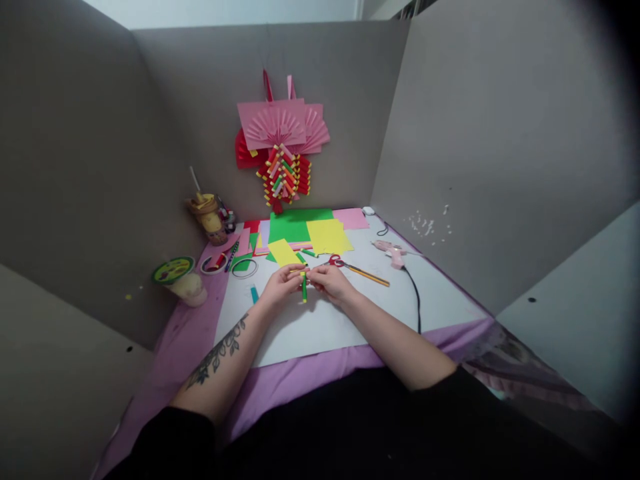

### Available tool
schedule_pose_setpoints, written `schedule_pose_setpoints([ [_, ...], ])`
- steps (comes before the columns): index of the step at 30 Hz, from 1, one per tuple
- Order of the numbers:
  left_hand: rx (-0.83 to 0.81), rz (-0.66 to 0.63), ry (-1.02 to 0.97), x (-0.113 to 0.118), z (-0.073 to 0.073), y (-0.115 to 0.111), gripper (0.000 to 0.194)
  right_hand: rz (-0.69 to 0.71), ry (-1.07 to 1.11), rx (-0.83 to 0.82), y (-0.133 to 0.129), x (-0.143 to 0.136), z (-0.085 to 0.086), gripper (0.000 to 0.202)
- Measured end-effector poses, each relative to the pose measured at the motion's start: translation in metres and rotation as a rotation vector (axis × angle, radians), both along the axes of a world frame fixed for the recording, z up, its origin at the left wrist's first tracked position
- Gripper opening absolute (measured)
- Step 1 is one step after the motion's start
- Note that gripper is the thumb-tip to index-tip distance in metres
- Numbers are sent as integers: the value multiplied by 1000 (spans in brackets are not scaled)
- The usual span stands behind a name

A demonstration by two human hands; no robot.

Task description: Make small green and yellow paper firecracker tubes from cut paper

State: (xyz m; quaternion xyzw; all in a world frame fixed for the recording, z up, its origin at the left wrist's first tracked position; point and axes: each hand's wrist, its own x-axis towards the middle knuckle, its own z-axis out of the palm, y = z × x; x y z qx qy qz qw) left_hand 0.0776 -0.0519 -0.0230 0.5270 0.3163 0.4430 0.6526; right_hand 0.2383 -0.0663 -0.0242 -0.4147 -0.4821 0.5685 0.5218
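The table [360,327] bears smooth white sheeting, flat green paper [290,228] at twelve o'clock. The left hand [284,284] is curled, pinching; the right hand [334,283] is bunched, its grip unclear. Between, at the left's three o'clock: a slim, cylindrical green tube [305,291].

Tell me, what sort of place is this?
Probably a papercraft workspace: coloured paper sheets and a pink hot glue gun lie in view, and folded paper fans hang against the grey panel.
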Motion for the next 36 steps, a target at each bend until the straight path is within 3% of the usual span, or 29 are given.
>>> schedule_pose_setpoints([
  [36, 118, -9, 109, 0, 2, -3, 47, -75, -58, 20, -4, -3, 4, 29],
])
